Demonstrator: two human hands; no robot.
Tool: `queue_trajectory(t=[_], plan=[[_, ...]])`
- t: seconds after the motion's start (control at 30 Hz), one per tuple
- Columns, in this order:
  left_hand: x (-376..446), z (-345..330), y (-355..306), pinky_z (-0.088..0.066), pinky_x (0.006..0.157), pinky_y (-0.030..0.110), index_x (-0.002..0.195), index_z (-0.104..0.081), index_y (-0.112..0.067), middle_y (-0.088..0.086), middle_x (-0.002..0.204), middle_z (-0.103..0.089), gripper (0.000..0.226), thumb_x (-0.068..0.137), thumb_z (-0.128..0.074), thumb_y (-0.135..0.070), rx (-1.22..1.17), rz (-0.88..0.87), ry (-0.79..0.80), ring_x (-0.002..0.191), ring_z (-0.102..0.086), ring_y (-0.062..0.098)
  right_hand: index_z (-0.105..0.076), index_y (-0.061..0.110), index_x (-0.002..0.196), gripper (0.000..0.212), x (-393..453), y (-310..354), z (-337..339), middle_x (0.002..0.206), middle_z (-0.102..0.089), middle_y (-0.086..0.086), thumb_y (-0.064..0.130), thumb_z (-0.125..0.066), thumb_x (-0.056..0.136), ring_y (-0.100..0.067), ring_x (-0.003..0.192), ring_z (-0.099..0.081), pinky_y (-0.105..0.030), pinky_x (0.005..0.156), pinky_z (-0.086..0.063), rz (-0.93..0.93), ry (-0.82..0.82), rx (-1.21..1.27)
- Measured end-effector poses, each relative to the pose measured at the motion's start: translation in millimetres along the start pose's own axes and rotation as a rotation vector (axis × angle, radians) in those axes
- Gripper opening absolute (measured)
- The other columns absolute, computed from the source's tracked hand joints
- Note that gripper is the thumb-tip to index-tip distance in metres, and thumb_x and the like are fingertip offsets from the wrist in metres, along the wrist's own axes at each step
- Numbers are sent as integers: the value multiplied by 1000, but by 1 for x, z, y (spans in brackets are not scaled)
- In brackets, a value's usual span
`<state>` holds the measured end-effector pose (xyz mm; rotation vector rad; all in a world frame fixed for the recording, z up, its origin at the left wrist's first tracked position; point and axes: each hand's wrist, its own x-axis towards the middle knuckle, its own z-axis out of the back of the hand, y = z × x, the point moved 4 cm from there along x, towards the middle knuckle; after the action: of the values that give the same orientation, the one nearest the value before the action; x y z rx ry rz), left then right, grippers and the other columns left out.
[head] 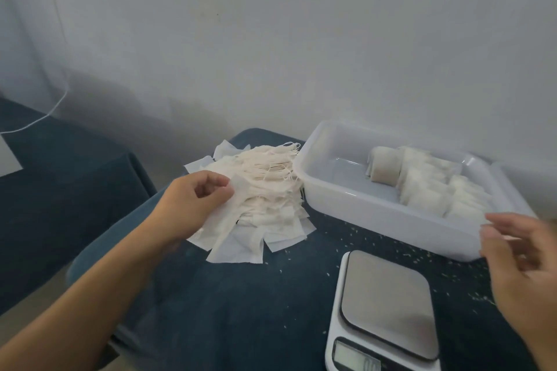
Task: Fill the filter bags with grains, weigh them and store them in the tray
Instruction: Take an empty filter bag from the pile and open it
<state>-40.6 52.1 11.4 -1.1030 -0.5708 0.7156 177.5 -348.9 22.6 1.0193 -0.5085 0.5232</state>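
on the dark table (241, 310) the white tray (376, 214) holds filled bags along its right side; the scale (385, 304) sits bare in front; the pile of empty filter bags (271, 190) lies left of the tray; the left hand (193, 205) pinches one top bag, best peeled off singly, free of tangled strings; the right hand (524, 262) hovers blurred, fingers loose, holding nothing.

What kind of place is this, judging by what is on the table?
Probably a small home or workshop packing station, not a factory. A pile of empty filter bags, a digital scale and a white plastic tray of filled bags sit on a dark cloth-covered table against a plain wall.
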Motion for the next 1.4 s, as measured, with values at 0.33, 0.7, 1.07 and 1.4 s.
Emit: queue_trajectory(t=[0.33,0.7,1.07,1.4], plan=[[-36,-75,-54,-64,73,35,128,-68,-3,18,123,-73,43,87,-65,-19,-897,425,494,99,-76,27,-64,49,110,23,-26,66,-46,106,-69,21,52,-72,88,-7,89,-68,-9,68,-50,123,470,255],[-48,-183,-68,-65,66,34,109,-68,6,21,97,-76,19,101,-55,-6,-943,503,569,76,-76,24,-77,11,96,5,-33,82,-55,93,-68,1,15,-75,94,-17,83,-61,-29,75,-50,618,212,-23],[-42,-229,-58,-55,88,40,124,-70,-18,8,125,-73,59,85,-56,-60,-641,215,724,113,-72,22,-78,24,82,10,-21,23,-36,96,-73,-5,34,-76,78,-23,91,-61,-44,81,-45,-715,349,885],[-59,-222,-50,-56,65,17,94,-81,-18,5,84,-72,11,86,-74,-19,-737,150,889,71,-68,7,-72,9,104,14,-34,-7,-50,93,-72,-7,18,-67,95,-12,75,-63,-18,52,-52,-961,181,1012]])
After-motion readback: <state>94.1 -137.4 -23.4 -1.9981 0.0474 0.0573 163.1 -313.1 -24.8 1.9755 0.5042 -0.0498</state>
